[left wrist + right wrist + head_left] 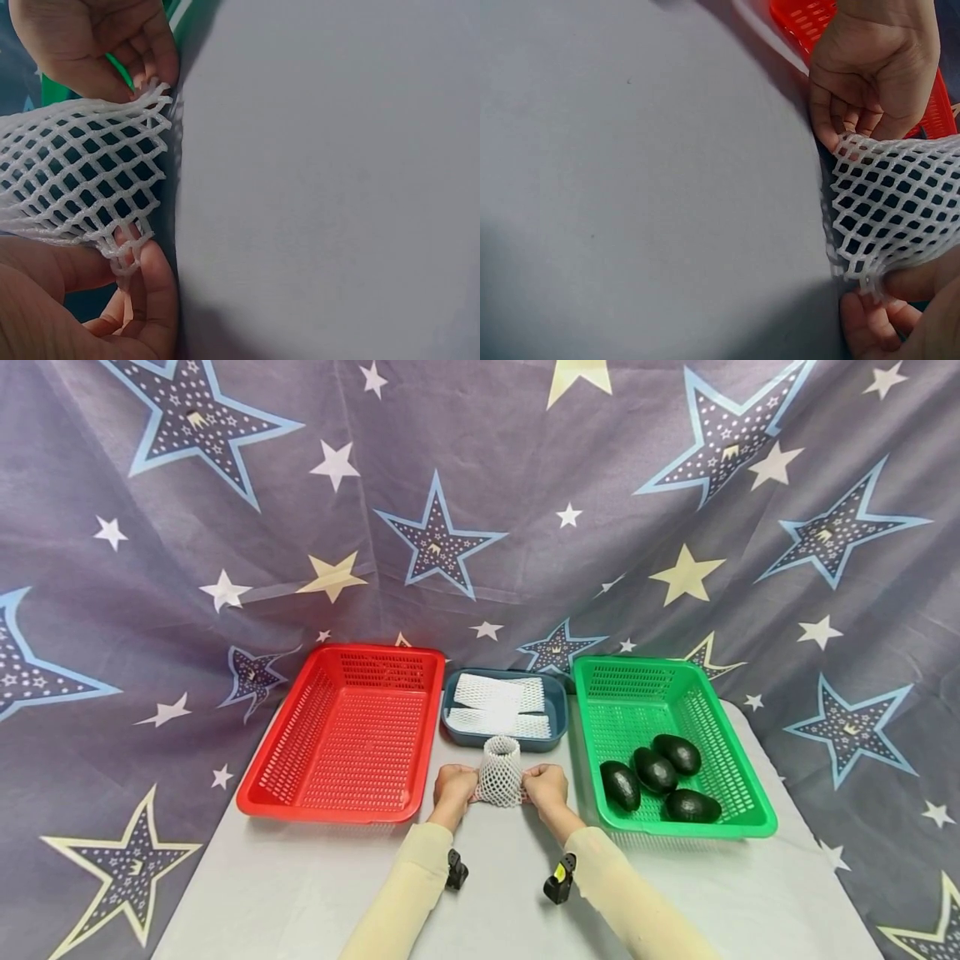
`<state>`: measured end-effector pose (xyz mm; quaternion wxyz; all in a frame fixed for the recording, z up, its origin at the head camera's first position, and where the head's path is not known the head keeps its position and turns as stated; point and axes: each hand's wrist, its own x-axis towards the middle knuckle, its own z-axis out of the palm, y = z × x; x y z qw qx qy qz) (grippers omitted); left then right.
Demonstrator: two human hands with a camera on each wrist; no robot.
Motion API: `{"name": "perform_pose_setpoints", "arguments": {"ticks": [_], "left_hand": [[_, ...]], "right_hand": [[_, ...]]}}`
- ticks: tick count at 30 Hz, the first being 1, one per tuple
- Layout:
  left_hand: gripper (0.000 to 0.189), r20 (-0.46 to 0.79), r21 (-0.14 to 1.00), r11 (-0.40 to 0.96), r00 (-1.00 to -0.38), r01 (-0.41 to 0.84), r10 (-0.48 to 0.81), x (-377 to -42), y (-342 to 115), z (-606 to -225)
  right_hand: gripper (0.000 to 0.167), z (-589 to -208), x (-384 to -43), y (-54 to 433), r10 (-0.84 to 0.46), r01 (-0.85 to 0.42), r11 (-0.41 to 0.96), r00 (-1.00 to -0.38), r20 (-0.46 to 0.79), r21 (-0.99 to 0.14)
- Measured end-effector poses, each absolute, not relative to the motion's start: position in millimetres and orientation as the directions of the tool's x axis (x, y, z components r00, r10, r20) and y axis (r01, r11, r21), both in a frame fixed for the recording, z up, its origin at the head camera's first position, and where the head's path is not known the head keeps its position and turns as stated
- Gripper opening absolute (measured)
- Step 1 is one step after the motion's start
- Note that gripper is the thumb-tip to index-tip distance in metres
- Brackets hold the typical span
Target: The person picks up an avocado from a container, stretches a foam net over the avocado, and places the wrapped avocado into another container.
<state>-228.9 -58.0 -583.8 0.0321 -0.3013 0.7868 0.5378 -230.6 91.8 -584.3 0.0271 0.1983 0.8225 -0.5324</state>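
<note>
A white foam net sleeve stands upright on the table between both hands, its narrower open end up and its wider end down. My left hand pinches the lower edge on the left side; in the left wrist view, its thumb and fingers hold the mesh rim. On the opposite side my right hand pinches the same rim, which the right wrist view shows between thumb and fingers. The rim is stretched wide between the hands. Dark gaps show through the mesh.
A red basket stands at left. At right, a green basket holds several dark avocados. Behind the hands sits a blue tray with flat white foam nets. A star-patterned curtain hangs behind the table.
</note>
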Motion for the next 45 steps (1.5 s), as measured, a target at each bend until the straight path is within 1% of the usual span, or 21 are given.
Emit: {"name": "perform_pose_setpoints", "arguments": {"ticks": [8, 13, 25, 35, 37, 41, 45], "left_hand": [[0.009, -0.334, 0.804, 0.325, -0.831, -0.498, -0.445, -224.9, -58.4, -581.3], [0.009, -0.307, 0.789, 0.379, -0.845, -0.484, -0.439, -224.1, -58.3, -580.3], [0.007, -0.292, 0.761, 0.425, -0.844, -0.49, -0.449, -227.3, -57.6, -583.2], [0.011, -0.276, 0.735, 0.488, -0.865, -0.471, -0.419, -225.9, -55.8, -580.8], [0.01, -0.281, 0.723, 0.496, -0.86, -0.481, -0.425, -227.0, -55.1, -580.8], [0.012, -0.25, 0.703, 0.527, -0.86, -0.477, -0.446, -228.9, -55.0, -580.9], [0.013, -0.231, 0.723, 0.516, -0.865, -0.459, -0.446, -229.0, -55.9, -582.5]], "right_hand": [[0.01, -582.5, -229.4, 91.1, 0.31, 0.377, 0.39, -0.913, -0.266, -0.84], [0.011, -579.7, -227.5, 91.0, 0.302, 0.363, 0.397, -0.919, -0.253, -0.843], [0.009, -582.7, -227.3, 92.3, 0.311, 0.369, 0.422, -0.917, -0.251, -0.828], [0.008, -585.1, -225.6, 93.5, 0.32, 0.339, 0.374, -0.921, -0.223, -0.863], [0.007, -585.3, -226.1, 93.5, 0.322, 0.336, 0.375, -0.921, -0.219, -0.864], [0.005, -587.1, -226.8, 93.8, 0.325, 0.322, 0.374, -0.924, -0.202, -0.87], [0.004, -589.2, -227.1, 94.6, 0.301, 0.287, 0.321, -0.934, -0.19, -0.903]]}}
